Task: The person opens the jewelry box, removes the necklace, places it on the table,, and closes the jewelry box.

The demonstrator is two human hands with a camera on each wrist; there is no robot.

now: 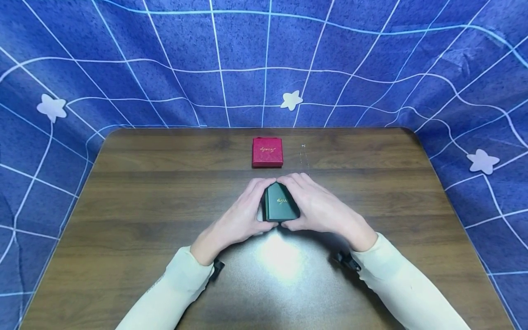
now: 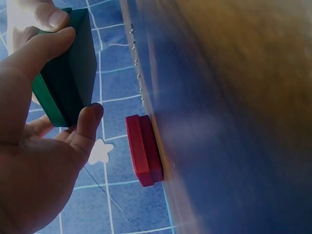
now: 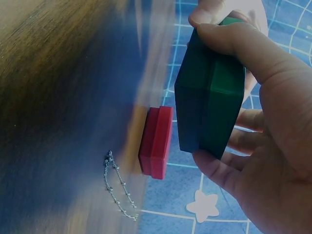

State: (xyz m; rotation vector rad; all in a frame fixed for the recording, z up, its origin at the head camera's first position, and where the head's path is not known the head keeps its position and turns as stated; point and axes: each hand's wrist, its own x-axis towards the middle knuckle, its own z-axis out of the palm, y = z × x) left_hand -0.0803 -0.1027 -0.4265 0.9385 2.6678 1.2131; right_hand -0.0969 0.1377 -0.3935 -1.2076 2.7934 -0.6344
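Observation:
Both hands hold a dark green jewelry box with upside-down gold lettering on its lid. The wrist views show the box raised off the table. My left hand grips its left side, with the thumb along the near edge and fingers round the far edge. On the opposite side, my right hand holds it the same way, covering the lid's right corner. The thumbs nearly meet at the near edge. In the right wrist view the green box appears closed, a seam running round its side.
A closed red jewelry box sits on the wooden table beyond the hands. To its right lies a thin silver beaded chain. Blue cloth with white lines and stars hangs behind and beside the table.

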